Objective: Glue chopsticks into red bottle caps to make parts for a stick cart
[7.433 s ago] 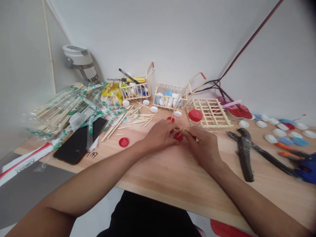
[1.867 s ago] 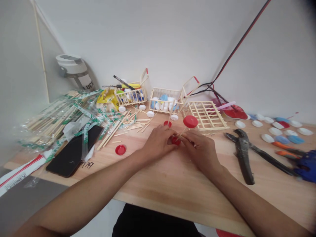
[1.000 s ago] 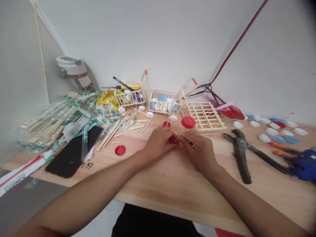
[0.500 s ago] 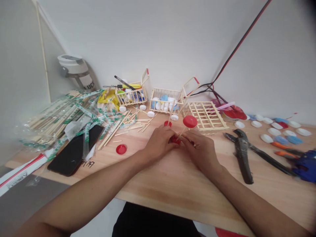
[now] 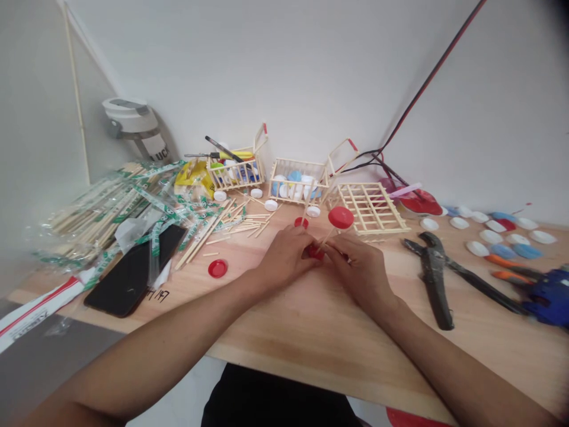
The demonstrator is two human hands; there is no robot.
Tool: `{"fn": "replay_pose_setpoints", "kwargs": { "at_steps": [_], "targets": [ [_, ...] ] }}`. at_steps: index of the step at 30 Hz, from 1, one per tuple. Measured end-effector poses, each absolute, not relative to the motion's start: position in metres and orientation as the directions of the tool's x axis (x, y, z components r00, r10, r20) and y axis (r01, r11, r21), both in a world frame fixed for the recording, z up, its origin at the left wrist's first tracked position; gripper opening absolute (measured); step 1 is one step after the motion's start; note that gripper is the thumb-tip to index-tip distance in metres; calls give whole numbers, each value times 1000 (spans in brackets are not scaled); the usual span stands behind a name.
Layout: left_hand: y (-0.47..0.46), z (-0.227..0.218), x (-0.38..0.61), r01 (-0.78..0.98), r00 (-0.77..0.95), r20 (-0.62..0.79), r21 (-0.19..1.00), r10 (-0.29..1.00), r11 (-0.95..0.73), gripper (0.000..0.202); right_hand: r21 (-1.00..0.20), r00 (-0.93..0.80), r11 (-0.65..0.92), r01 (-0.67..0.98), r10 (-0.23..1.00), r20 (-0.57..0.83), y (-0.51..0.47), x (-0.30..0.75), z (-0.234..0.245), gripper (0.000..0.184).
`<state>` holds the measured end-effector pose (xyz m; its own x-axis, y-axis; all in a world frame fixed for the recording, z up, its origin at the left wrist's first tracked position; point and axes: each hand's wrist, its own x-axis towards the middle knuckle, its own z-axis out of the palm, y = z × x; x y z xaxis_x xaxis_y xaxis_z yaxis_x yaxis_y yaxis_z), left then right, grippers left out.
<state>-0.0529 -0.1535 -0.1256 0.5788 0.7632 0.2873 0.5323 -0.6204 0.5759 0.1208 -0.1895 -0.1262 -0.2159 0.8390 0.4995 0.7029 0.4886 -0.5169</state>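
My left hand [image 5: 284, 258] and my right hand [image 5: 358, 270] meet at the middle of the wooden table [image 5: 311, 320]. Both pinch around a small red bottle cap [image 5: 315, 253] held between the fingertips. A thin wooden stick [image 5: 326, 236] rises from the cap to a second red cap [image 5: 340, 217] at its upper end. Another stick with a red cap [image 5: 301, 222] stands just behind my left hand. A loose red cap [image 5: 217, 268] lies to the left.
Wrapped chopsticks [image 5: 111, 201], a black phone [image 5: 133, 270] and loose sticks lie left. Two small stick carts [image 5: 297, 175] with caps and a stick grid [image 5: 371, 207] stand behind. Black pliers [image 5: 438, 279], several caps [image 5: 502, 234] and a blue tool [image 5: 549, 293] lie right.
Both hands stay pinched on the red cap and stick in the same place. Only the camera has shifted slightly.
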Motion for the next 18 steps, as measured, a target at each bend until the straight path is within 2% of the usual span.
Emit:
{"fn": "replay_pose_setpoints", "kwargs": {
  "at_steps": [18],
  "targets": [
    [-153, -125, -53, 537, 582, 289, 566, 760, -626, 17, -526, -206, 489, 696, 837, 507, -189, 120, -126, 17]
  ]
}}
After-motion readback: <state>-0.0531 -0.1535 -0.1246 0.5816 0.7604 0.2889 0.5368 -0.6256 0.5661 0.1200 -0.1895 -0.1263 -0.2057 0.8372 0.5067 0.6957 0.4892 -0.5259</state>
